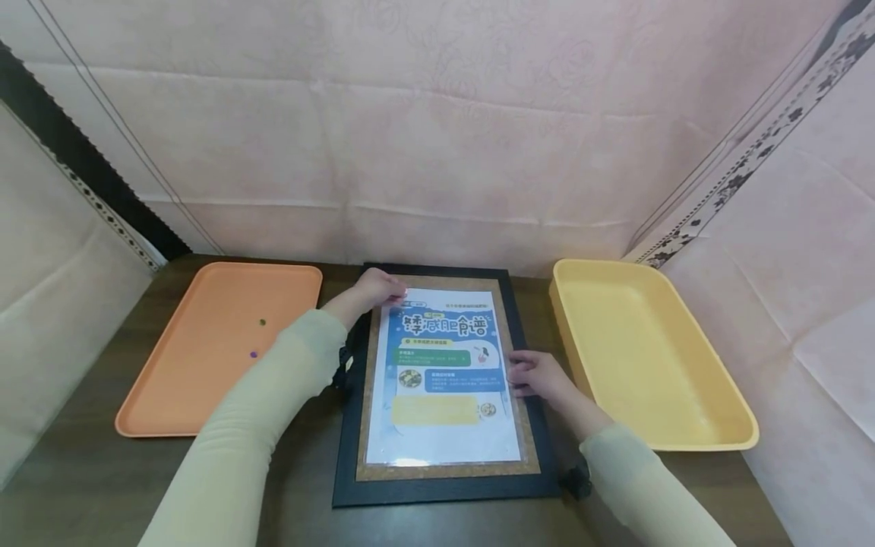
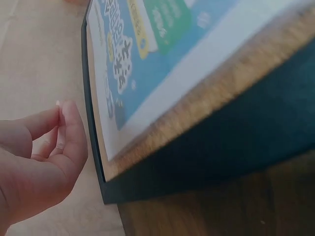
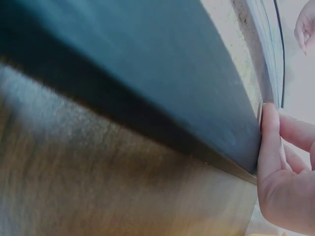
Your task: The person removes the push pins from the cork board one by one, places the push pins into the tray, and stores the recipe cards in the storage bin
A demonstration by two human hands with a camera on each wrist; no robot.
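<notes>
A printed sheet with a blue design and Chinese lettering lies on a cork board in a dark frame. Over the sheet's top left corner, my left hand holds thumb and forefinger together. Between these fingertips shows a tiny pale thing, too small to identify. My right hand is at the sheet's right edge; its fingers touch that edge, and the thumb lies close beside them.
An orange tray on the left bears a small green piece and a small purple piece. On the right stands a deeper yellow tray. Pale cloth hangs behind the dark wooden table and along both sides.
</notes>
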